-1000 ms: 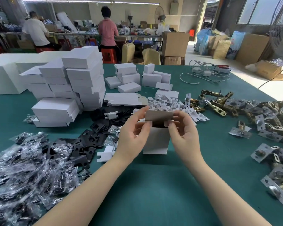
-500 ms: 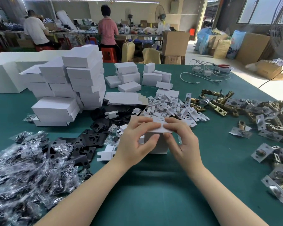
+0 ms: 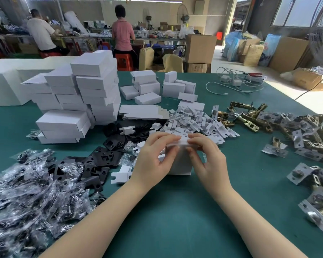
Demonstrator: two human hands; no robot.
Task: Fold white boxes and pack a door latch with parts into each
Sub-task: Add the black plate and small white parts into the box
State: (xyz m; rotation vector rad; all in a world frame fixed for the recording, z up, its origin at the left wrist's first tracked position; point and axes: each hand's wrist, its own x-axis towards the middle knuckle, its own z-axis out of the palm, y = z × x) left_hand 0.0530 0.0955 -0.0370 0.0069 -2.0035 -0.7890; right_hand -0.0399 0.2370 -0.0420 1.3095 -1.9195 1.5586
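Between my left hand (image 3: 153,161) and right hand (image 3: 207,161), I am gripping the white box (image 3: 181,164) upright, both hands pressing its top flap closed.

I log a white box (image 3: 179,162) standing upright on the green bench (image 3: 175,211), its lid closed. My left hand (image 3: 153,161) and right hand (image 3: 209,162) grip it from either side, fingers curled over the top edge. Behind it: a heap of white card inserts (image 3: 194,121). Left: black plates (image 3: 104,159) and bagged parts in clear plastic (image 3: 26,192). Far left: stacked closed white boxes (image 3: 78,101). Right: brass door latches (image 3: 250,116) and silver-plated latches (image 3: 315,175). Rear: white cables (image 3: 233,82); two people at another table.
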